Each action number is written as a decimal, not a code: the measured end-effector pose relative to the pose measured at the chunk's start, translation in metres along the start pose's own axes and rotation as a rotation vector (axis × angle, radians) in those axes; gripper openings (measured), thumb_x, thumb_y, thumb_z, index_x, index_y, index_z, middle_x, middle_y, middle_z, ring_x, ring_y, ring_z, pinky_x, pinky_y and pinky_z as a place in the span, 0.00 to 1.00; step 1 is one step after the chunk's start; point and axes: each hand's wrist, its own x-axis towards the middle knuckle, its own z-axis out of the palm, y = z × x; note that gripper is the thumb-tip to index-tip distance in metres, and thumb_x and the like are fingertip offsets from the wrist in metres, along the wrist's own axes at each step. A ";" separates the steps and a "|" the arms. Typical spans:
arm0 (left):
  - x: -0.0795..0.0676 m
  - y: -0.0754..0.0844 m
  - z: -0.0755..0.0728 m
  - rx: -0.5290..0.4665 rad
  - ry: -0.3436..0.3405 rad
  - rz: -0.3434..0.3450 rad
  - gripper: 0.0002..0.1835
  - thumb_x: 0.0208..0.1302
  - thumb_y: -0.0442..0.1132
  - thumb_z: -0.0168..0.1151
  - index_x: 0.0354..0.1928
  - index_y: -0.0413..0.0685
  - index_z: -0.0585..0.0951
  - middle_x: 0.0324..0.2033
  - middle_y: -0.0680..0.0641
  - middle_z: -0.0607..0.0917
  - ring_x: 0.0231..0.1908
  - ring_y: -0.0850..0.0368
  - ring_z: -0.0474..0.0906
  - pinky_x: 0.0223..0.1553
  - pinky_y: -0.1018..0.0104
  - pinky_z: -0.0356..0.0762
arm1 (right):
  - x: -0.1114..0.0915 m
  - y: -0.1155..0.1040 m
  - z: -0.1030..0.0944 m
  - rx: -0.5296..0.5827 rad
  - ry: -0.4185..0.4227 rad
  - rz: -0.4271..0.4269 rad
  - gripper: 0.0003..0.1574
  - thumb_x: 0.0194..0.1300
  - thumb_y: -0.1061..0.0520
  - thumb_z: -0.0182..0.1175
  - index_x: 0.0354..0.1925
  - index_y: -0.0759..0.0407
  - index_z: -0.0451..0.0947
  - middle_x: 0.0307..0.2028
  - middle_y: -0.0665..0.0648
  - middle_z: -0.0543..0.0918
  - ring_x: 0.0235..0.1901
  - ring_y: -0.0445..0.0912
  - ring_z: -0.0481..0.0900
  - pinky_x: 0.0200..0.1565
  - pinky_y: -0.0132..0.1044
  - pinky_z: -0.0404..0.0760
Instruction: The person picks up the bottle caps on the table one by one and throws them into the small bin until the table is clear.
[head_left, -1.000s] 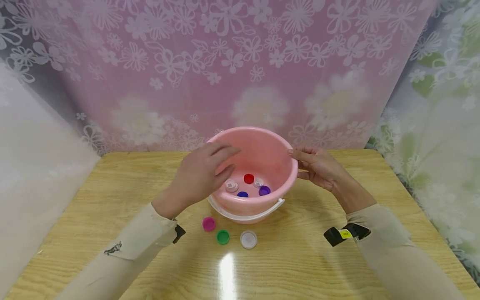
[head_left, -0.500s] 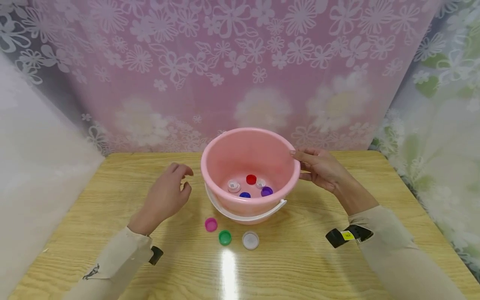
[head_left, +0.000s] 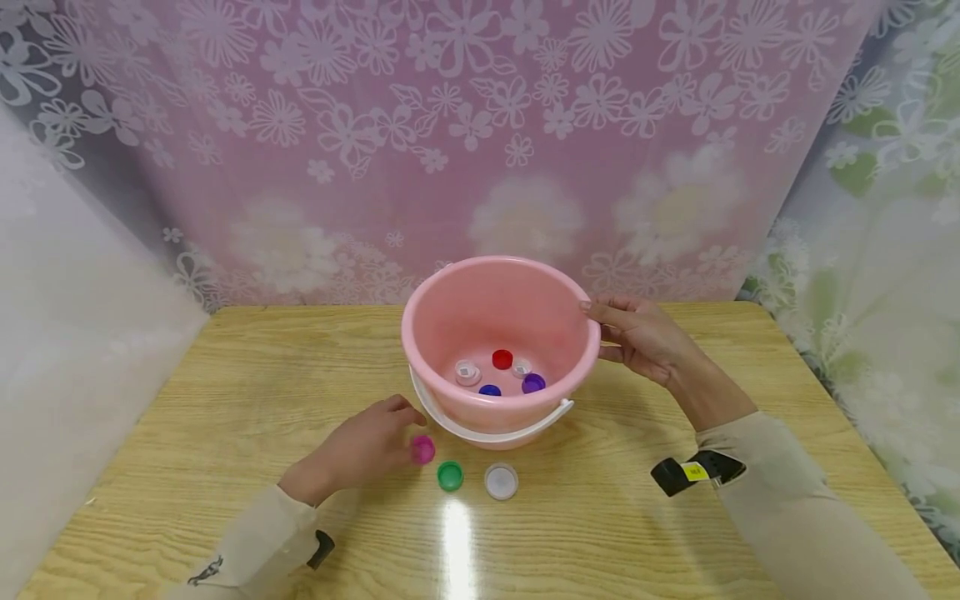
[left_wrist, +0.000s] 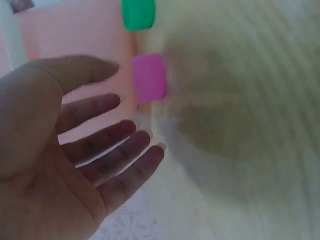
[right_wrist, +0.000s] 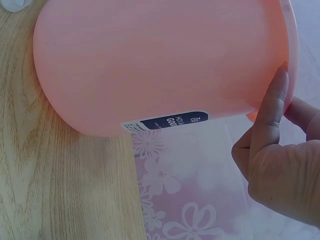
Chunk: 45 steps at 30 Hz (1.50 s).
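Note:
A pink bucket [head_left: 498, 287] with a white handle [head_left: 480, 435] stands on the wooden table. My right hand [head_left: 637, 337] pinches its rim on the right side, thumb on the rim and fingers against the outer wall. My left hand [head_left: 367, 446] reaches toward a magenta bottle cap [head_left: 423, 450] in front of the bucket. In the left wrist view its thumb and fingers are spread, with the magenta cap just past the fingertips [left_wrist: 111, 100]. Next to it lie a green cap [head_left: 450, 476] and a white cap [head_left: 501, 482].
Inside the bucket lie a red cap [head_left: 502, 359], a purple cap [head_left: 533, 383], a blue cap [head_left: 490, 390] and two whitish clear ones. A pink floral curtain [head_left: 480, 167] hangs behind the table's back edge. A label [right_wrist: 172, 121] marks the bucket's side.
My left hand has moved from over the bucket, out to the left, then down and forward to the magenta cap. The right hand keeps its hold on the rim.

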 end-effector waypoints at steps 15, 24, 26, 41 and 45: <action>0.005 0.003 0.018 0.065 -0.004 0.187 0.03 0.60 0.35 0.66 0.34 0.49 0.81 0.36 0.50 0.78 0.38 0.56 0.74 0.42 0.62 0.77 | 0.000 0.000 0.000 0.011 -0.002 0.000 0.18 0.67 0.55 0.61 0.49 0.67 0.73 0.38 0.56 0.80 0.35 0.45 0.83 0.39 0.36 0.83; 0.006 0.004 0.023 0.110 0.001 0.130 0.02 0.60 0.34 0.66 0.32 0.50 0.84 0.34 0.53 0.78 0.35 0.58 0.72 0.40 0.64 0.75 | 0.000 0.001 0.000 0.020 -0.007 -0.003 0.16 0.67 0.56 0.60 0.47 0.66 0.74 0.38 0.56 0.80 0.34 0.45 0.83 0.38 0.35 0.84; 0.006 0.006 0.023 0.118 0.002 0.129 0.02 0.60 0.34 0.66 0.32 0.50 0.84 0.34 0.52 0.79 0.34 0.58 0.72 0.39 0.64 0.75 | 0.000 0.001 0.000 0.020 -0.010 -0.003 0.15 0.67 0.56 0.60 0.47 0.65 0.74 0.38 0.56 0.80 0.34 0.44 0.83 0.38 0.36 0.84; 0.005 -0.003 0.012 0.097 0.055 0.160 0.04 0.58 0.31 0.67 0.32 0.50 0.84 0.34 0.52 0.78 0.36 0.57 0.71 0.39 0.64 0.75 | 0.001 0.000 -0.001 -0.004 -0.006 -0.001 0.25 0.67 0.55 0.60 0.53 0.71 0.68 0.39 0.57 0.79 0.36 0.44 0.82 0.39 0.35 0.83; 0.005 -0.011 -0.007 0.112 0.118 0.176 0.04 0.58 0.31 0.67 0.34 0.46 0.86 0.34 0.50 0.80 0.35 0.55 0.74 0.38 0.63 0.77 | 0.000 0.000 -0.001 0.000 -0.010 -0.006 0.22 0.67 0.55 0.60 0.51 0.70 0.70 0.38 0.57 0.79 0.35 0.44 0.82 0.38 0.35 0.84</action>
